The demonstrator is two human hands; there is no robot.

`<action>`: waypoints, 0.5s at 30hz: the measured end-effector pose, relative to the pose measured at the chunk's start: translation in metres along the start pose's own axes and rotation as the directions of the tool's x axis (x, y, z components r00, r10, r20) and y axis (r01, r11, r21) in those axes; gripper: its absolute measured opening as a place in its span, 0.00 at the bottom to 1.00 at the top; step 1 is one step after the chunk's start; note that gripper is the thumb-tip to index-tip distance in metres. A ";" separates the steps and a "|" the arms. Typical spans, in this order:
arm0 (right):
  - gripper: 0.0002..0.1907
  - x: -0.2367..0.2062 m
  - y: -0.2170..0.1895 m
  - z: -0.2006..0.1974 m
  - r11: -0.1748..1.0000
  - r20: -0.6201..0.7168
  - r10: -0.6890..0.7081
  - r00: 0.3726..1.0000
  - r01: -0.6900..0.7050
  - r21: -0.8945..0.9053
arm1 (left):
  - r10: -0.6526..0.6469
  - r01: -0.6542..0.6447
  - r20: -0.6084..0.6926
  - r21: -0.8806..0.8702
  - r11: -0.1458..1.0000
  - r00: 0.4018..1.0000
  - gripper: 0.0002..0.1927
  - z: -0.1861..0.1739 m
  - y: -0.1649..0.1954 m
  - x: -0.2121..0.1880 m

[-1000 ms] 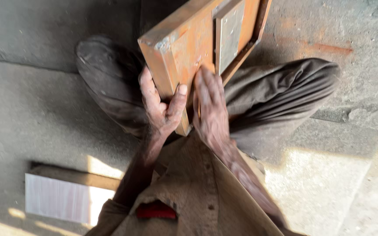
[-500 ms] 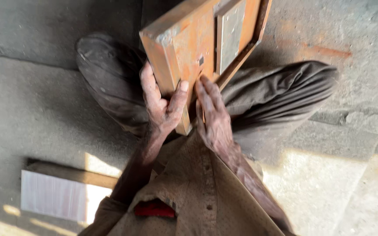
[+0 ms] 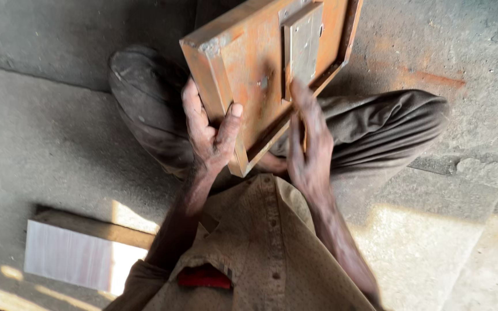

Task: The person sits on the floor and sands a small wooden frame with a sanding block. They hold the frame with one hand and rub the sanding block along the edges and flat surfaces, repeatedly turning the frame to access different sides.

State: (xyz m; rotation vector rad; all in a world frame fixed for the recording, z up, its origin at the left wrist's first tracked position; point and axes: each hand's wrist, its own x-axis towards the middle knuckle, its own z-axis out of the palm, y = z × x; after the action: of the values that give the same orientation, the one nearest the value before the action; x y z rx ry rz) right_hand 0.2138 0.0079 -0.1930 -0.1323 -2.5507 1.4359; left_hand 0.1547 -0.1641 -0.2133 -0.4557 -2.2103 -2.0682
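Upper centre of the frame, tilted and propped above the seated person's lap, is a flat rectangular panel (image 3: 243, 75), orange-brown and mottled like rusted steel or rust-stained board; which of the two cannot be told for sure. It has a raised rim along its edges and thick, square-cut sides. Fixed to its face is a narrow grey metal plate (image 3: 302, 46), dull and scratched, standing upright along the panel's length.

It looks stiff and fairly heavy, with hard corners and a rough, dusty surface that should not slip but could scrape skin. The thick side edge and the raised rim seem the safest places to grip, one hand on each side.

At centre left, the left hand (image 3: 208, 135) is closed around the panel's lower left edge, thumb pressed on the face and fingers wrapped behind. Just right of centre, the right hand (image 3: 308, 152) is open with fingers stretched upward, lying flat against the panel's lower face near the grey plate; it grips nothing, and is slightly blurred.

Below the panel are folded legs in dark, dusty grey trousers (image 3: 376, 126), and at bottom centre a tan dotted shirt (image 3: 260, 247) with a red item (image 3: 203, 277) in its chest pocket.

Around this lies rough grey concrete floor (image 3: 41, 132), sunlit in patches. At lower left lies a pale slab on a wooden strip (image 3: 76, 253).
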 end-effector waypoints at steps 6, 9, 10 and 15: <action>0.37 0.030 0.009 0.034 0.961 -0.057 -0.134 0.989 0.116 -0.250 | -0.033 0.033 0.007 -0.007 0.999 0.999 0.39 0.000 0.003 -0.006; 0.34 0.028 0.013 0.046 0.924 -0.045 -0.217 0.975 0.190 -0.332 | -0.068 0.066 -0.030 -0.060 0.996 0.997 0.40 0.000 0.004 -0.008; 0.32 0.027 0.015 0.046 0.905 -0.029 -0.252 0.967 0.225 -0.361 | -0.077 0.076 -0.018 -0.061 0.995 0.997 0.40 0.000 0.004 -0.009; 0.24 0.027 0.022 0.043 0.918 -0.098 -0.218 0.971 0.170 -0.358 | -0.032 0.032 -0.012 -0.018 0.999 0.999 0.38 0.000 0.001 -0.008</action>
State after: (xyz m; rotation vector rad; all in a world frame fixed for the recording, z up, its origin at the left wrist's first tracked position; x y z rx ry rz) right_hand 0.1770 -0.0118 -0.2299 -0.0272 -2.5927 0.8655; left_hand 0.1621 -0.1653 -0.2148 -0.4108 -2.2088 -2.1021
